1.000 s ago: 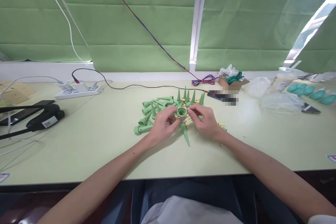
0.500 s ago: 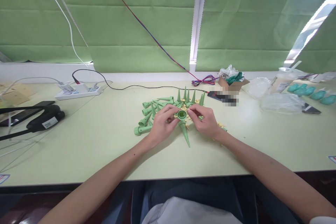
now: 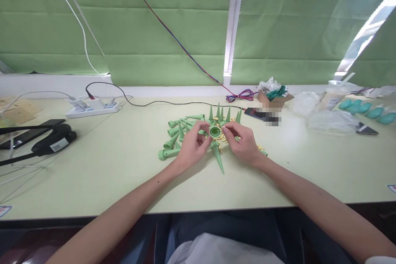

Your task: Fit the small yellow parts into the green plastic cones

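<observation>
Between my two hands a green plastic watering spike (image 3: 215,132) is held with its round, open end facing me. My left hand (image 3: 194,144) is closed round its left side, thumb below and fingers above. On the right, my right hand (image 3: 241,142) pinches at the rim with thumb and forefinger; whether a small part is also between them is hidden. Just below lies another green spike (image 3: 218,160), its tip pointing towards me. Behind and left of my hands are several more green spikes (image 3: 169,153), with small yellow pieces (image 3: 261,147) scattered among them.
A power strip (image 3: 93,108) and a black strapped device (image 3: 54,138) are on the left. Behind the spikes lie a phone (image 3: 255,113) and a small cardboard box (image 3: 274,101). Plastic bags (image 3: 328,121), a cup (image 3: 332,95) and teal bulb-shaped items (image 3: 374,112) stand right.
The held spike's open end has risen slightly and tilted a little more towards me. My left fingers have shifted upward around it; the right hand has hardly moved.
</observation>
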`<action>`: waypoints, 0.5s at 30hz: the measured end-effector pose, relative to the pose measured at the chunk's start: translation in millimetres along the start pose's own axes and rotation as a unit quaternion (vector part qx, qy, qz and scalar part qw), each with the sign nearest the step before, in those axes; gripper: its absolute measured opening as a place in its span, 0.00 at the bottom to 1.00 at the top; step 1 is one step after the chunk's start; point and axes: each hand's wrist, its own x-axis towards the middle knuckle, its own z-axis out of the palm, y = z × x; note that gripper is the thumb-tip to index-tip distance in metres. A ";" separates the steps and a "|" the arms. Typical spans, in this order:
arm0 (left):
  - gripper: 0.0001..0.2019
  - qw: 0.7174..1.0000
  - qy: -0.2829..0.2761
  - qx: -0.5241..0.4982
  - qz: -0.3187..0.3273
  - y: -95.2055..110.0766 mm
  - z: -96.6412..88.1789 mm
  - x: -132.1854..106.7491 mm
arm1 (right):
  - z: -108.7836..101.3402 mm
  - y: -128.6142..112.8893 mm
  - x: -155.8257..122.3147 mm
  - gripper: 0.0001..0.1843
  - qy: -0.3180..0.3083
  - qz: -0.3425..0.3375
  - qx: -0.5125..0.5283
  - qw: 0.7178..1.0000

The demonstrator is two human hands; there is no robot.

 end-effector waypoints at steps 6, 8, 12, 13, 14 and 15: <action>0.24 0.985 -0.071 -0.102 -0.118 9.5 -2.2 4.5 | 0.4 0.3 1.1 0.09 -0.006 -0.007 -0.008 1.000; 0.27 0.975 -0.096 -0.133 -0.150 11.0 -2.8 5.5 | 0.6 0.0 1.2 0.09 -0.017 -0.014 -0.014 1.000; 0.28 0.968 -0.113 -0.150 -0.165 9.0 -3.4 5.7 | 0.1 0.5 1.7 0.10 -0.034 -0.008 -0.015 0.999; 0.27 0.969 -0.113 -0.151 -0.161 8.2 -3.5 5.4 | -0.1 0.8 1.9 0.10 -0.037 -0.005 -0.015 0.999; 0.27 0.969 -0.115 -0.151 -0.158 7.5 -3.6 5.1 | -0.3 1.1 2.0 0.10 -0.038 -0.003 -0.014 0.999; 0.26 0.969 -0.117 -0.152 -0.155 7.0 -3.7 4.7 | -0.4 1.4 2.0 0.10 -0.038 -0.001 -0.014 0.999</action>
